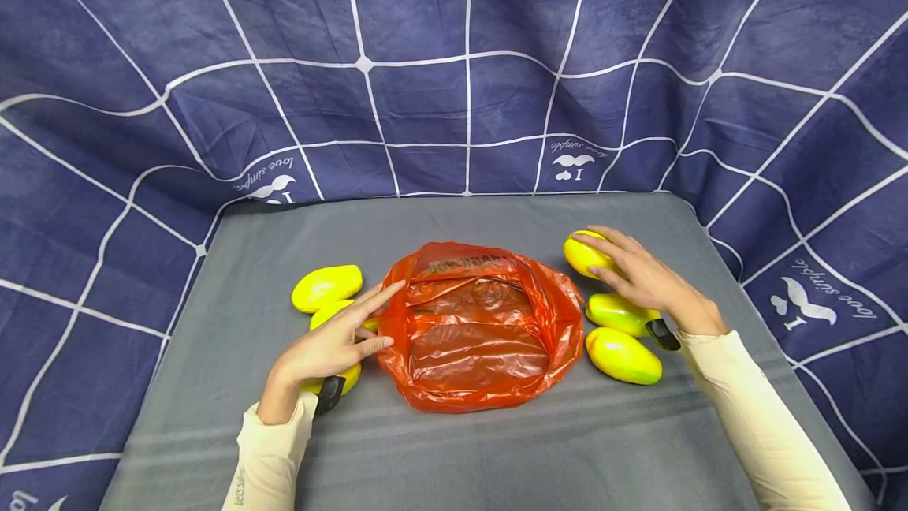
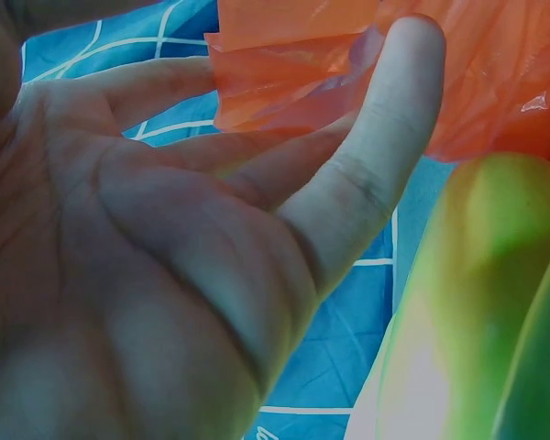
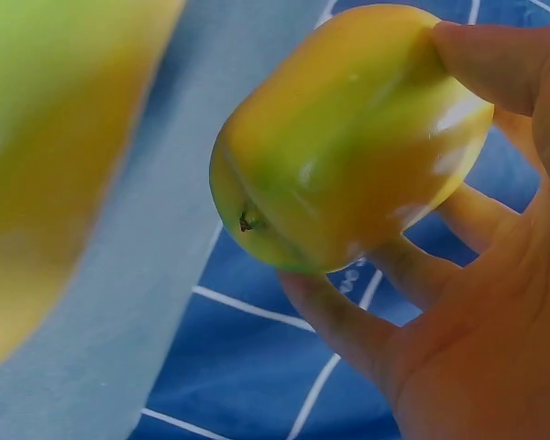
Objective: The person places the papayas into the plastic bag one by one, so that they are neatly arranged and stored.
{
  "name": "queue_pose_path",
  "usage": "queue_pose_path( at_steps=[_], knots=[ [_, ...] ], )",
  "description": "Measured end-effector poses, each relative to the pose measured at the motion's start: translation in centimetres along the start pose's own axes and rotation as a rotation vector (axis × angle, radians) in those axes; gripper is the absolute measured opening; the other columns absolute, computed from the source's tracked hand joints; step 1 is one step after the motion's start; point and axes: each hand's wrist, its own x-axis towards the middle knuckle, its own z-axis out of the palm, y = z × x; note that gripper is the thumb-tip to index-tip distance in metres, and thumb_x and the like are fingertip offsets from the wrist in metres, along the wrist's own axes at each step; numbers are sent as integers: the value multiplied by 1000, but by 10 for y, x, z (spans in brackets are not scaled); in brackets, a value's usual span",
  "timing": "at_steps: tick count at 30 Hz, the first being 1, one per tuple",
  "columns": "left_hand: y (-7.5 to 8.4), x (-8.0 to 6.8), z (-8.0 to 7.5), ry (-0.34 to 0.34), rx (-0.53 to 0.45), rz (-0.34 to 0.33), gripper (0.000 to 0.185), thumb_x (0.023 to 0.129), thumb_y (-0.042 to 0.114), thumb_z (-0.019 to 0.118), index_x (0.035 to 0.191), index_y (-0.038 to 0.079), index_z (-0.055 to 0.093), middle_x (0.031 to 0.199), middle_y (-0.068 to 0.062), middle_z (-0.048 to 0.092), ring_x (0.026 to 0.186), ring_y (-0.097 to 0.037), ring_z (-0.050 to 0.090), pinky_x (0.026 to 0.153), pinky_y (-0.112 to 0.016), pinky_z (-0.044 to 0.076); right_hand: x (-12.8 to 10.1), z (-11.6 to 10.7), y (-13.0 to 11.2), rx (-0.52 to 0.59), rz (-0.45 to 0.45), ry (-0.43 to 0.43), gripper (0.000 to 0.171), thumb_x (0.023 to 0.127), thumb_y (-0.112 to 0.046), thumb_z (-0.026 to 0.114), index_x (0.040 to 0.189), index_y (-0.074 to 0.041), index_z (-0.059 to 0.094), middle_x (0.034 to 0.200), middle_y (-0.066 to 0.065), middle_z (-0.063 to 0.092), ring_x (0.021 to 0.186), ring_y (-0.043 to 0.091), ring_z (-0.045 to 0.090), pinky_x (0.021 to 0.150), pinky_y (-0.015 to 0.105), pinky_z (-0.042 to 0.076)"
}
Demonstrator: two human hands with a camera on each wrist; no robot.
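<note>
An orange plastic bag (image 1: 475,330) lies open in the middle of the grey table (image 1: 454,456). My left hand (image 1: 333,345) rests beside its left rim with the fingers straight, and the index tip touches the bag (image 2: 477,64). Under that hand lie yellow-green mangoes (image 1: 333,312), one close up in the left wrist view (image 2: 477,302). My right hand (image 1: 638,274) grips the far right mango (image 1: 583,255), its fingers and thumb curled round the mango (image 3: 348,137) in the right wrist view.
Another mango (image 1: 326,288) lies left of the bag, and two more (image 1: 615,312) (image 1: 623,355) lie to its right under my right forearm. A blue cloth with white lines (image 1: 454,61) hangs behind and around the table.
</note>
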Motion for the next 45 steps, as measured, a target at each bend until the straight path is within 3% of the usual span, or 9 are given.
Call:
queue_pose_path(
  at_steps=[9, 16, 21, 36, 45],
  knots=[
    [0, 0, 0, -6, -37, -9, 80, 96, 9, 66, 161, 19, 21, 167, -23, 3, 103, -24, 70, 87, -24, 56, 12, -12, -25, -34, -55, 34, 58, 95, -16, 68, 150, -21, 48, 152, 14, 42, 132, 37, 43, 107, 57, 35],
    [0, 0, 0, -3, -46, 1, 81, 96, 5, 66, 161, 19, 20, 167, -19, 6, 115, -29, 65, 87, -26, 57, 21, -16, -50, -35, -79, 24, 62, 95, -20, 69, 152, -25, 45, 151, 12, 43, 131, 34, 43, 105, 58, 39],
    [0, 1, 0, -9, -48, -8, 81, 96, 6, 66, 162, 21, 20, 168, -17, 5, 110, -26, 67, 86, -26, 57, 29, -14, -70, -18, -114, 7, 60, 97, -23, 67, 152, -26, 44, 150, 10, 43, 131, 31, 44, 106, 56, 40],
    [1, 1, 0, -8, -30, -3, 82, 95, 1, 65, 161, 16, 20, 167, -17, 11, 102, -22, 69, 85, -26, 58, 46, 21, -115, -7, -209, -120, 58, 102, -32, 58, 156, -33, 35, 156, 3, 37, 128, 24, 45, 103, 48, 47],
    [1, 1, -1, -25, -39, -30, 85, 95, 3, 66, 162, 20, 17, 167, -17, 10, 98, -19, 70, 85, -24, 57, 49, 51, -136, 28, -285, -199, 57, 102, -34, 57, 155, -29, 38, 153, 0, 41, 135, 19, 41, 113, 43, 39]
  ],
)
